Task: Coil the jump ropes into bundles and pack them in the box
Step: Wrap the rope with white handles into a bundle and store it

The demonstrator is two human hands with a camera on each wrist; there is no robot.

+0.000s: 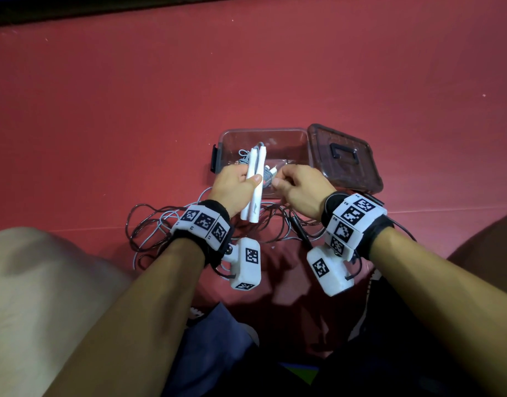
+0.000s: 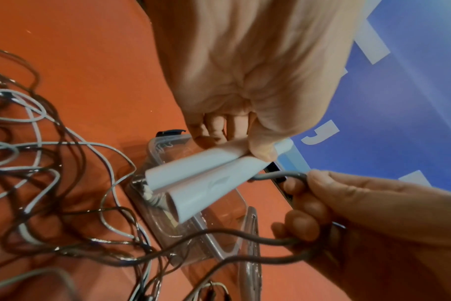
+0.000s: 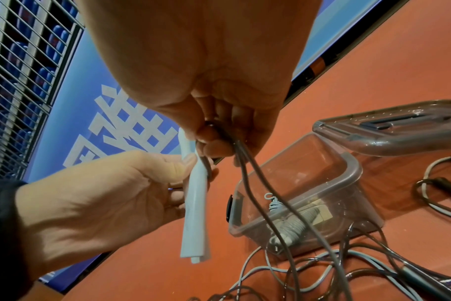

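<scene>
My left hand grips two white jump-rope handles side by side, just above the near edge of the clear plastic box. Close on the right, my right hand pinches the grey cord that leaves the handles and trails down to the floor. A coiled grey rope bundle with white handles lies inside the box. In the right wrist view the left hand holds the handles upright.
The box's brown-tinted lid with a black handle lies right of the box. Loose grey and dark ropes tangle on the red floor between my wrists and the box, with a black rope handle among them. My knees flank the space.
</scene>
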